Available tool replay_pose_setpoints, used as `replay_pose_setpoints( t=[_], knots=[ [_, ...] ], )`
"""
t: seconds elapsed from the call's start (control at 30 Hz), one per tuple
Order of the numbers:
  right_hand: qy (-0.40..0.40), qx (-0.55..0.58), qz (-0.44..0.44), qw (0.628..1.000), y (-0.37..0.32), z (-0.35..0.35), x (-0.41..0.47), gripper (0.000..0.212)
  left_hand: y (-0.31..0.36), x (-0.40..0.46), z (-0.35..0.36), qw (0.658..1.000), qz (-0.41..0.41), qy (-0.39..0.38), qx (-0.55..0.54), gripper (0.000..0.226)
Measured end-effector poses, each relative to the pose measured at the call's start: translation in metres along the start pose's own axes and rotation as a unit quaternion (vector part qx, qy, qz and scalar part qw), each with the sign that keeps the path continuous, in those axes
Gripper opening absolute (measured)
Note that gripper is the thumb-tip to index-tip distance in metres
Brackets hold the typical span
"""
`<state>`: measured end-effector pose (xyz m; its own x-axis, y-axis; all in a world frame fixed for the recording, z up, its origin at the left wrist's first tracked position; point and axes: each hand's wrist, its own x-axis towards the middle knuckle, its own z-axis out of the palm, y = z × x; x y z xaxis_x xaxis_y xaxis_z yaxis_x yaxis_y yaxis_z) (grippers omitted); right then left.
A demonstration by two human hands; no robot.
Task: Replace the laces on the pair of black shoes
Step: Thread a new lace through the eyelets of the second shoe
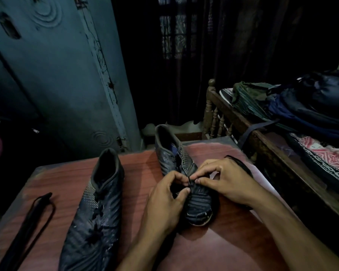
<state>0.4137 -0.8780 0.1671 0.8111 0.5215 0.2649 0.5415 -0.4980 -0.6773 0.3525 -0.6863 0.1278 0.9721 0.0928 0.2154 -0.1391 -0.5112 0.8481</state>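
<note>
Two black shoes stand on a reddish wooden table [213,249]. The left shoe [96,210] lies toe toward me and still carries a black lace in its eyelets. The right shoe [176,159] lies under both hands near its toe. My left hand [168,200] pinches the shoe's lacing area between thumb and fingers. My right hand [223,178] pinches a thin lace end at the same spot, fingertips nearly touching the left hand's. A black lace [241,165] loops out behind my right hand. Another loose black lace [33,218] lies folded at the table's left.
A teal door [53,75] stands behind the table on the left. At the right is a wooden bed frame [249,133] piled with bags and patterned cloth. A dark curtain hangs at the back. The room is dim.
</note>
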Motion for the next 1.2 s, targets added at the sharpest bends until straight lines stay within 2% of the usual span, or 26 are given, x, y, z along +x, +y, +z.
replay_pose_setpoints(
  t=[0.23,0.37,0.57,0.67,0.77,0.9,1.03,1.13,1.2],
  knots=[
    [0.079,0.037,0.022,0.996,0.001,0.007,-0.001,0.010,0.003,-0.002,0.004,0.998,-0.023,0.044,-0.030,0.022],
    [0.109,0.037,0.014,0.993,0.004,0.008,0.000,0.015,0.004,-0.003,0.004,0.997,-0.030,0.056,-0.042,0.029],
    [0.145,-0.035,-0.051,0.987,-0.009,0.015,-0.001,0.018,0.015,-0.008,-0.005,0.996,-0.046,0.061,-0.053,0.032],
    [0.082,0.022,-0.036,0.996,-0.016,0.019,-0.002,0.010,0.014,-0.005,-0.009,0.996,-0.043,0.058,-0.045,0.033],
    [0.005,0.009,-0.007,1.000,-0.018,0.025,-0.003,0.018,0.015,-0.007,-0.012,0.997,-0.011,0.046,-0.052,0.040],
    [0.018,0.003,0.016,1.000,-0.012,0.025,-0.002,0.012,0.018,-0.011,-0.015,0.994,-0.001,0.010,-0.108,0.051],
    [-0.011,-0.012,0.005,1.000,-0.014,0.021,-0.002,0.015,0.014,-0.007,-0.015,0.983,-0.035,-0.006,-0.178,0.051],
    [0.008,-0.029,0.006,1.000,-0.012,0.017,-0.003,0.009,0.011,-0.006,-0.014,0.996,0.019,0.009,-0.085,0.049],
    [0.009,0.018,0.018,1.000,-0.009,0.015,-0.003,0.012,0.011,-0.005,-0.013,0.999,0.044,0.027,0.000,0.045]
  ],
)
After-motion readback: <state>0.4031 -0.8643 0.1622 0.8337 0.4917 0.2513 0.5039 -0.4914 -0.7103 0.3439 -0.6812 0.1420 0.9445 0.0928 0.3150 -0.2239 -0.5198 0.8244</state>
